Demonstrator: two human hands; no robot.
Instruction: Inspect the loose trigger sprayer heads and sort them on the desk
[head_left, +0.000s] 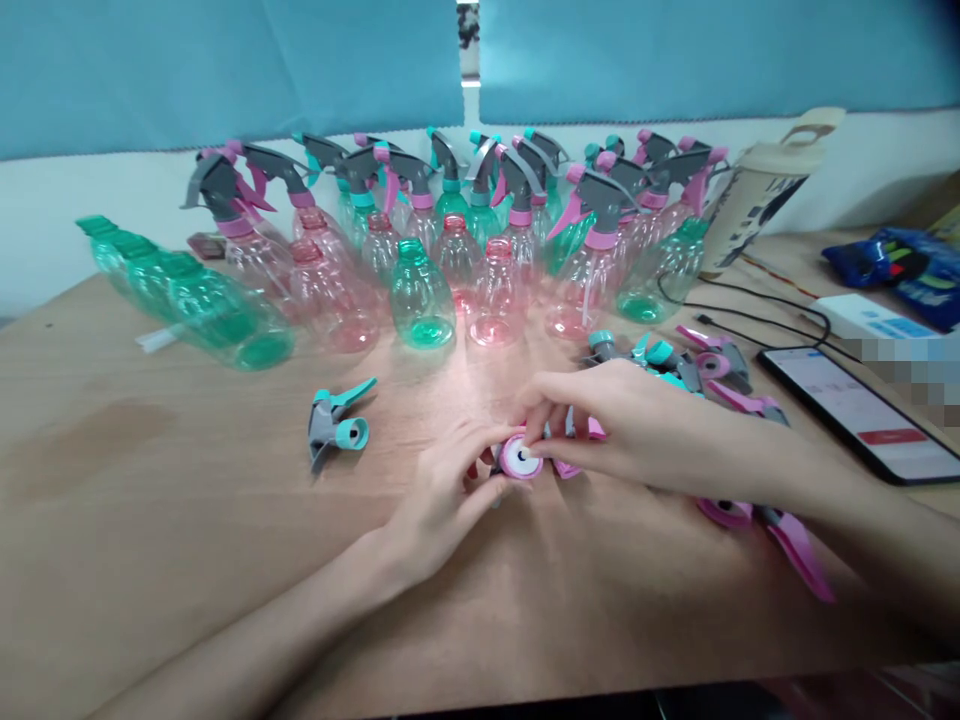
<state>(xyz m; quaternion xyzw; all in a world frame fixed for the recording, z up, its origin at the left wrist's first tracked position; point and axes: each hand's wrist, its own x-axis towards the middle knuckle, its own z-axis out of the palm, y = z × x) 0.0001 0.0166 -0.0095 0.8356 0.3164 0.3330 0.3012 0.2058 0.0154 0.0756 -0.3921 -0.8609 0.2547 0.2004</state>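
Near the middle of the table, my left hand (457,475) pinches a pink and grey spray head (517,460), its round white underside turned up toward me. The thumb and index finger of my right hand (585,415) meet at the centre of that underside. Whether they grip some small part there is too small to make out. More pink parts show just under my right hand. To the left a teal and grey spray head (337,428) lies alone on the table. Several other spray heads (712,360) in pink and teal lie in a pile beyond and under my right forearm.
Clear green bottles (422,300) and pink bottles (496,300) without tops stand in front of several bottles fitted with spray heads. A phone (862,410), a black cable (780,308), a tumbler (765,190) and a blue packet (900,270) are on the right.
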